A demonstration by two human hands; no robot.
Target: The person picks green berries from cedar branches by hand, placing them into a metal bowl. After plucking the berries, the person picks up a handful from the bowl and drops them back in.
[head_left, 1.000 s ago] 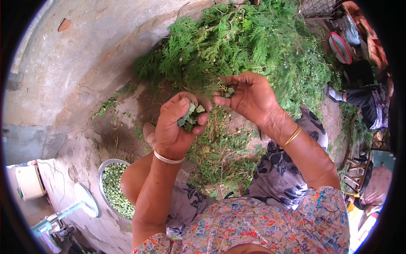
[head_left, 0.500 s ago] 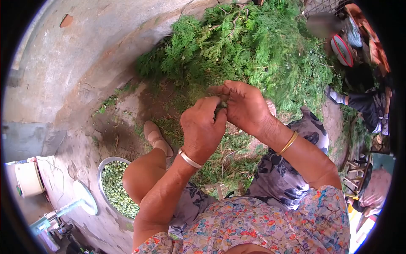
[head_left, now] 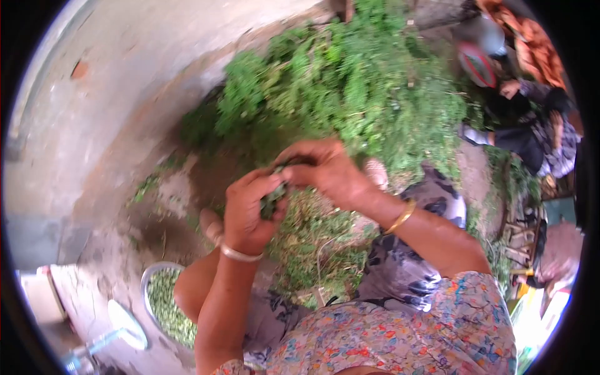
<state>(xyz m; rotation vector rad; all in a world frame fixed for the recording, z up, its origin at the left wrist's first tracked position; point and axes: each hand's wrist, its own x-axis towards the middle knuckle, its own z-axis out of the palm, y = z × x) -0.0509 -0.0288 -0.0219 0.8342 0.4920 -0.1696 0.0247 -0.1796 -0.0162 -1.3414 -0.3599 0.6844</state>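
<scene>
Dirt yard by a concrete wall, big heap of green branches (head_left: pixel 350 87) ahead of us.
Our left hand (head_left: pixel 247 215) is closed on a clump of picked green bits (head_left: pixel 270 201), right hand (head_left: pixel 325 172) pinching at it; metal bowl (head_left: pixel 164 301) by the knee looks maybe half full, heap barely dented. Blur hides the fingertips.

green cones (head_left: pixel 270 201) | small, leafy-looking clump | bunched in cupped left hand (head_left: pixel 247 215) | right hand (head_left: pixel 325 172) fingertips touching top | blurred
</scene>
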